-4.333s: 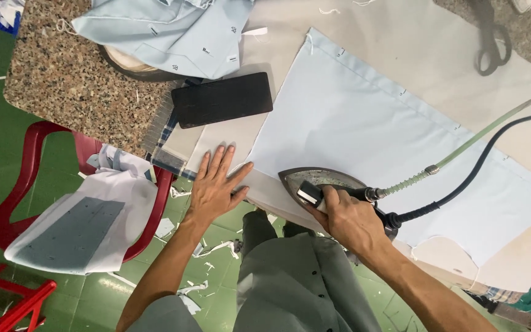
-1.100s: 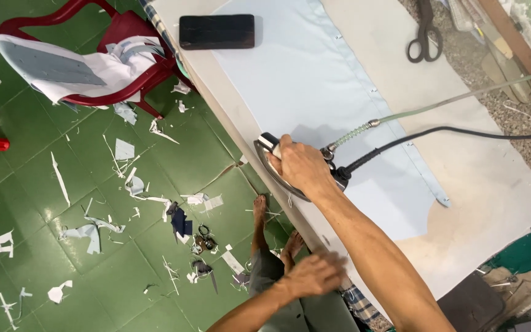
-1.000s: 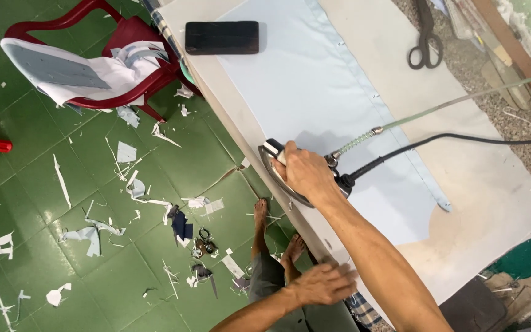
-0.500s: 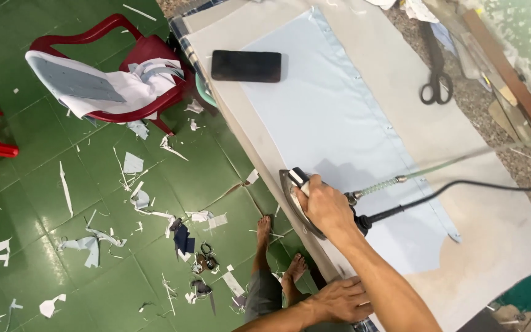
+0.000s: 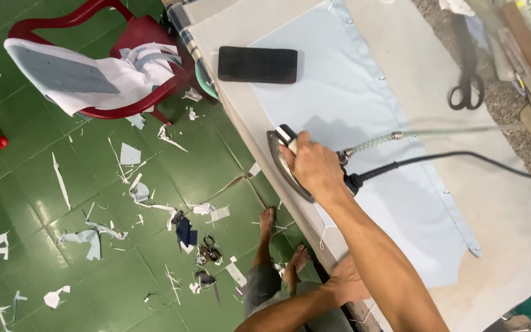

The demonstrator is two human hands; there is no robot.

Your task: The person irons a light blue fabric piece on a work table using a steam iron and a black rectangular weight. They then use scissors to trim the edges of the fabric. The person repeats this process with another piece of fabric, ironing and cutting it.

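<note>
Firmly, the right hand grips the iron on the blue cloth; the left hand rests lower by the table edge, its openness unclear.

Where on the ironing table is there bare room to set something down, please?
The beige cover lies bare between the blue fabric and the scissors, and past the cord toward the near right corner. A small patch sits left of the phone. It is crowded at the front edge, where the right hand grips the iron, and along the cluttered far right side.
</note>
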